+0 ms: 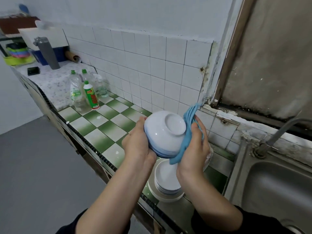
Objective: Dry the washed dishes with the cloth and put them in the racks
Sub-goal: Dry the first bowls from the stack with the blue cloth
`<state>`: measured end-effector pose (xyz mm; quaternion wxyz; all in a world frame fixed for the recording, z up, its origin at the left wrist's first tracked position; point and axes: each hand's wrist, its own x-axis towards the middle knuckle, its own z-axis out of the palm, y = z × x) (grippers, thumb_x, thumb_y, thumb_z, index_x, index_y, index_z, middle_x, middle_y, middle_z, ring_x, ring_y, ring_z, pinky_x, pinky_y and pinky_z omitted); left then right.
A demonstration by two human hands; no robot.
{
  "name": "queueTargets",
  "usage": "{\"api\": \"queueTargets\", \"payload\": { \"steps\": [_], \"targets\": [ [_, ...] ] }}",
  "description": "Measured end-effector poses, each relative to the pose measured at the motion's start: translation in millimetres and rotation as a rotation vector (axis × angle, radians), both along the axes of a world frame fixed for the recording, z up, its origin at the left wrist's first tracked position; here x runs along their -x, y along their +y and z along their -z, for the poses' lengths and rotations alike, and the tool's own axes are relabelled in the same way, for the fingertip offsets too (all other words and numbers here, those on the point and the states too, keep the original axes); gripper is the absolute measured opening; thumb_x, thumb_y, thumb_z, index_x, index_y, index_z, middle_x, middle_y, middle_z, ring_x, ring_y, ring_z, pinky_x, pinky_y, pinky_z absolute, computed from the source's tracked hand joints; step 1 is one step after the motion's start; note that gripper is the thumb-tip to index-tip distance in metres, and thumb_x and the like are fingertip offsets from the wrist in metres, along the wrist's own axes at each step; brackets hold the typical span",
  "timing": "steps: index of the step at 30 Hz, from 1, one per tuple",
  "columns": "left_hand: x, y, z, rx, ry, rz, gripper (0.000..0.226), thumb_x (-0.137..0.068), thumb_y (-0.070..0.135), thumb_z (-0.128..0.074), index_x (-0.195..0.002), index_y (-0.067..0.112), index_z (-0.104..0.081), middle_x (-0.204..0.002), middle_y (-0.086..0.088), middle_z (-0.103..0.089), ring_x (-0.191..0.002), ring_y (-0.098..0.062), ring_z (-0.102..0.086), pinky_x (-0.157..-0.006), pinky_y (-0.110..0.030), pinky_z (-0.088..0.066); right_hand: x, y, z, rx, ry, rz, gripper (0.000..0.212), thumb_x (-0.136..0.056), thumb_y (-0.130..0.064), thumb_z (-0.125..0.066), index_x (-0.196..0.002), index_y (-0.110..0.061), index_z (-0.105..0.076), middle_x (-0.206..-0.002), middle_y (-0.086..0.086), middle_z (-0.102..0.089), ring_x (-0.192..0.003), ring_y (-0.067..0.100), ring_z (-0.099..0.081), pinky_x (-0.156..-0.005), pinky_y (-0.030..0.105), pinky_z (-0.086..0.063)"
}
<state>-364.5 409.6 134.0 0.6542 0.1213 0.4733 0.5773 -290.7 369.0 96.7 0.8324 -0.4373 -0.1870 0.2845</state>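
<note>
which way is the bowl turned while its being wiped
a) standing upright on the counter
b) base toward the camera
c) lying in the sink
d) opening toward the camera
B: the bowl shows its round foot ring to the camera. It is held off the counter by the left hand, while the right hand holds the blue cloth against its side.

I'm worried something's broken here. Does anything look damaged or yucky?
Yes. The wall edge beside the window is cracked and stained dark, and paint is flaking off the ledge below it. The bowl looks whole.
</note>
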Motion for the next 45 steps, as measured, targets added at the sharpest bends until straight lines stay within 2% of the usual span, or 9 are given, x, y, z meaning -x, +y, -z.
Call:
{"api": "queueTargets", "payload": {
  "steps": [5, 9, 14, 17, 23, 31, 36, 42, 45],
  "targets": [
    [3, -2, 4, -0.017, -0.003, -0.03, 0.019, -0.089, 0.021, -0.069, -0.073, 0.013, -0.065, -0.077, -0.002, -0.067, -0.062, -0.02, -0.06, -0.079, -0.045, -0.056, 18, -10, 19, 0.083, 0.11, -0.134, 0.023, -0.092, -0.038, -0.058, -0.115, -0.04, -0.061, -0.125, -0.009, -0.065, -0.115, 0.008, -0.061, -0.098, 0.03, -0.048],
    [10, -7, 6, -0.168, 0.041, 0.058, 0.018, -0.09, 0.021, -0.067, -0.073, 0.015, -0.069, -0.069, 0.004, -0.069, -0.062, -0.014, -0.061, -0.074, -0.035, -0.055, -5, 2, 9, 0.204, 0.188, -0.192, 0.02, -0.092, -0.039, -0.058, -0.096, -0.025, -0.07, -0.1, 0.001, -0.07, -0.094, 0.017, -0.064, -0.085, 0.037, -0.052],
    [16, -17, -4, -0.45, 0.125, 0.086, 0.021, -0.094, 0.014, -0.058, -0.077, 0.011, -0.07, -0.069, 0.004, -0.071, -0.061, -0.008, -0.063, -0.062, -0.024, -0.055, -33, 12, -16, 0.222, 0.079, -0.439, 0.073, -0.058, -0.056, -0.068, -0.106, -0.002, -0.069, -0.095, 0.017, -0.063, -0.086, 0.03, -0.057, -0.081, 0.043, -0.046],
    [17, -24, -9, -0.551, 0.177, 0.067, 0.036, -0.091, 0.008, -0.059, -0.06, 0.015, -0.074, -0.073, 0.005, -0.073, -0.067, -0.007, -0.065, -0.068, -0.024, -0.056, -38, 10, -25, 0.183, 0.001, -0.46, 0.05, -0.063, -0.047, -0.069, -0.095, -0.007, -0.068, -0.087, 0.016, -0.058, -0.08, 0.029, -0.052, -0.076, 0.042, -0.041],
    [15, -35, -15, -0.557, 0.247, 0.068, 0.037, -0.089, 0.008, -0.063, -0.056, 0.02, -0.075, -0.075, 0.006, -0.075, -0.076, -0.011, -0.066, -0.081, -0.034, -0.054, -37, -5, -39, 0.104, -0.499, -0.303, 0.019, -0.078, -0.038, -0.058, -0.082, -0.032, -0.076, -0.132, -0.017, -0.055, -0.125, 0.001, -0.052, -0.105, 0.033, -0.042],
    [13, -34, -17, -0.512, 0.247, 0.138, 0.029, -0.086, 0.01, -0.066, -0.059, 0.014, -0.075, -0.07, -0.001, -0.073, -0.064, -0.014, -0.065, -0.062, -0.028, -0.056, -29, -30, -36, -0.143, -1.186, 0.099, 0.025, -0.085, -0.017, -0.057, -0.098, -0.003, -0.072, -0.106, 0.014, -0.065, -0.105, 0.022, -0.062, -0.092, 0.025, -0.047],
    [11, -33, -18, -0.473, 0.261, 0.071, 0.029, -0.087, 0.011, -0.067, -0.059, 0.013, -0.072, -0.066, 0.006, -0.072, -0.06, -0.009, -0.063, -0.062, -0.026, -0.053, -33, -22, -28, -0.045, -0.823, -0.013, 0.037, -0.083, -0.029, -0.056, -0.112, -0.008, -0.067, -0.105, 0.007, -0.063, -0.097, -0.002, -0.06, -0.083, 0.01, -0.043],
    [9, -35, -17, -0.473, 0.287, 0.047, 0.029, -0.085, 0.011, -0.069, -0.058, 0.017, -0.075, -0.079, -0.003, -0.075, -0.078, -0.018, -0.066, -0.079, -0.04, -0.056, -21, -36, -29, -0.196, -1.163, 0.021, 0.03, -0.091, -0.023, -0.049, -0.115, -0.015, -0.065, -0.115, 0.012, -0.054, -0.113, 0.023, -0.054, -0.099, 0.03, -0.044],
    [8, -37, -17, -0.499, 0.321, 0.056, 0.026, -0.087, 0.012, -0.069, -0.061, 0.014, -0.073, -0.06, -0.001, -0.068, -0.063, -0.016, -0.057, -0.062, -0.03, -0.052, -29, -22, -32, -0.107, -0.864, -0.138, 0.028, -0.087, -0.03, -0.05, -0.108, -0.023, -0.069, -0.127, 0.008, -0.057, -0.121, 0.01, -0.054, -0.101, 0.024, -0.042]
  ]
}}
